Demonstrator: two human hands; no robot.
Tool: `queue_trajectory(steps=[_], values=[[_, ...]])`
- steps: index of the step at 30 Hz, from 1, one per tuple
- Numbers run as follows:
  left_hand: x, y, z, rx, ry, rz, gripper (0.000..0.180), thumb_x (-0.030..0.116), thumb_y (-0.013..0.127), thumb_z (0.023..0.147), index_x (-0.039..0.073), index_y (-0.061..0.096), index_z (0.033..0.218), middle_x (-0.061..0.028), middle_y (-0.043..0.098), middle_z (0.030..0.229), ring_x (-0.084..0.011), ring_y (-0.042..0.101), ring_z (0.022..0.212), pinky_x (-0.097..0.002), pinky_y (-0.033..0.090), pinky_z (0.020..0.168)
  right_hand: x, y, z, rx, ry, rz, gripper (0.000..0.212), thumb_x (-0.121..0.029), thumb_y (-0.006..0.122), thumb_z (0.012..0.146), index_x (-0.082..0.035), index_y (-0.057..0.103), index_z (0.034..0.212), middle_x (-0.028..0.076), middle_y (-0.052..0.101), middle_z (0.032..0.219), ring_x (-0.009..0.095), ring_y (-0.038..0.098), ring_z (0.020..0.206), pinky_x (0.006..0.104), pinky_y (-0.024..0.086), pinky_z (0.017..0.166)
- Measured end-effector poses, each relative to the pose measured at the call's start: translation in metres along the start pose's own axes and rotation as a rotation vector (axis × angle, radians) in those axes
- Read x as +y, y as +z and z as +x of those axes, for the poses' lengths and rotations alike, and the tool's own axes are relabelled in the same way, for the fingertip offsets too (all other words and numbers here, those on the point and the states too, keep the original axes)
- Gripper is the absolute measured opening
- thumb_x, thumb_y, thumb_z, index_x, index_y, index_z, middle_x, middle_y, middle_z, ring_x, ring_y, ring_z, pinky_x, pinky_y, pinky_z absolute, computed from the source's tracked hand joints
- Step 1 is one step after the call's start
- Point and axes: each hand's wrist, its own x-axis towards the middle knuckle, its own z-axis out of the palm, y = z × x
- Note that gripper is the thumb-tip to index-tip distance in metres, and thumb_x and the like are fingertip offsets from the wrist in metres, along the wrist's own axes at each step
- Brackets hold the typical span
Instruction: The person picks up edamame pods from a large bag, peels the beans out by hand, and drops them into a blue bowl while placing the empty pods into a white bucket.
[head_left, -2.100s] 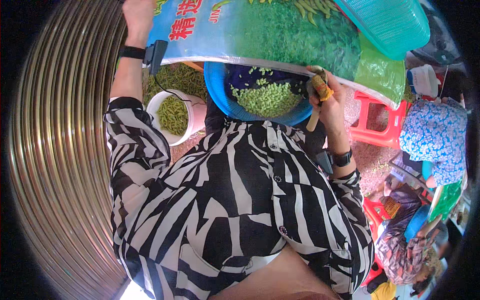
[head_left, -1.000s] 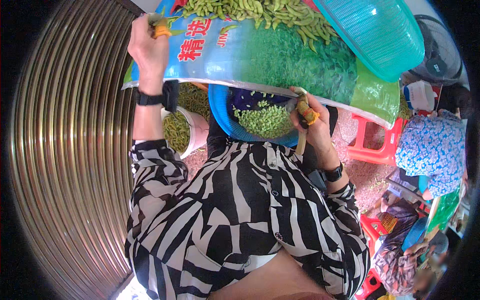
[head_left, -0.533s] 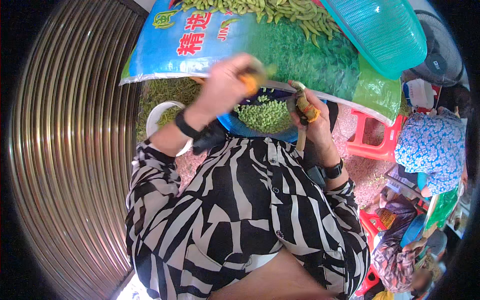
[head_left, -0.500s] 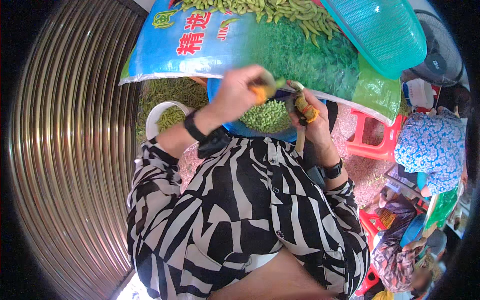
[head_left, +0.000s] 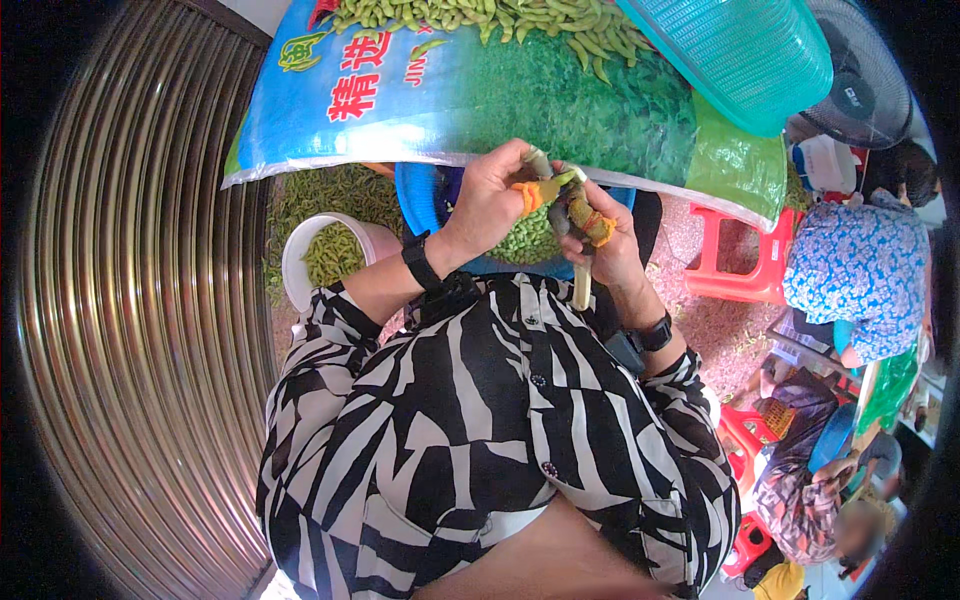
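My left hand point(head_left: 492, 198), orange wrapping on a finger, pinches a green bean pod point(head_left: 558, 184) between thumb and fingers. Close beside it, my right hand point(head_left: 612, 250) is closed, with orange and brown wrapping on its thumb or finger. A pale stick point(head_left: 581, 286), which looks like a tool's handle, juts from below the right hand's fingers; its other end is hidden. The fingertips of both hands meet at the pod. Beneath them, shelled green beans point(head_left: 528, 240) lie in a blue basin point(head_left: 412, 190), partly covered by my hands.
Bean pods point(head_left: 500, 14) lie on a printed plastic sack point(head_left: 590, 110) with a teal basket point(head_left: 750, 60). A white bucket point(head_left: 296, 262) of pods stands left, near a ribbed metal shutter point(head_left: 150, 300). A red stool point(head_left: 732, 262) and people point(head_left: 855, 275) are at right.
My left hand has come right and up to my right hand, bringing the pod between them. My right hand has shifted slightly left. The whole view has moved a little.
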Motion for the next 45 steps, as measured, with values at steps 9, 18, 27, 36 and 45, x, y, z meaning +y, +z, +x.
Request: queue_trajectory(steps=[9, 18, 27, 36, 45], values=[[-0.003, 0.004, -0.003, -0.009, -0.009, 0.052, 0.014, -0.004, 0.063, 0.086, 0.002, 0.058, 0.098, -0.0006, 0.063, 0.095, -0.0066, 0.057, 0.088, -0.0222, 0.048, 0.080, -0.004, 0.002, -0.001, -0.027, 0.003, 0.036, 0.045, -0.016, 0.044, 0.100, -0.010, 0.038, 0.143, 0.000, 0.048, 0.078, 0.005, 0.039, 0.054, 0.0175, 0.029, 0.045], [-0.007, 0.000, -0.002, -0.039, 0.062, 0.186, 0.014, -0.003, 0.065, 0.085, 0.002, 0.058, 0.095, 0.0001, 0.061, 0.091, -0.0057, 0.056, 0.085, -0.0214, 0.047, 0.076, -0.001, -0.002, -0.005, -0.003, -0.063, -0.033, 0.038, -0.016, 0.045, 0.100, -0.009, 0.048, 0.137, -0.001, 0.051, 0.080, 0.005, 0.039, 0.053, 0.0173, 0.029, 0.045], [0.000, -0.013, 0.015, -0.234, -0.428, -0.631, 0.011, 0.001, 0.064, 0.085, 0.004, 0.055, 0.092, -0.0023, 0.062, 0.088, -0.0171, 0.064, 0.081, -0.0297, 0.053, 0.067, 0.000, -0.019, -0.003, -0.050, 0.058, 0.146, 0.036, -0.024, 0.040, 0.102, -0.007, 0.053, 0.131, 0.003, 0.058, 0.081, 0.007, 0.038, 0.047, 0.0185, 0.028, 0.040], [0.005, -0.003, 0.004, -0.154, 0.712, 0.939, 0.018, 0.002, 0.062, 0.078, 0.000, 0.058, 0.095, -0.0149, 0.058, 0.077, -0.0329, 0.060, 0.069, -0.0384, 0.050, 0.063, -0.007, -0.007, -0.006, 0.079, 0.240, 0.293, 0.037, -0.034, 0.041, 0.101, -0.012, 0.053, 0.128, 0.005, 0.055, 0.077, 0.007, 0.036, 0.045, 0.0189, 0.028, 0.036], [0.021, -0.005, 0.011, -0.225, 0.522, 0.643, 0.013, 0.006, 0.068, 0.083, 0.000, 0.061, 0.092, -0.0148, 0.069, 0.088, -0.0249, 0.069, 0.077, -0.0328, 0.054, 0.067, -0.007, -0.005, -0.004, 0.007, 0.275, 0.472, 0.042, -0.037, 0.048, 0.097, -0.014, 0.050, 0.132, 0.006, 0.053, 0.074, 0.008, 0.035, 0.044, 0.0194, 0.028, 0.035]])
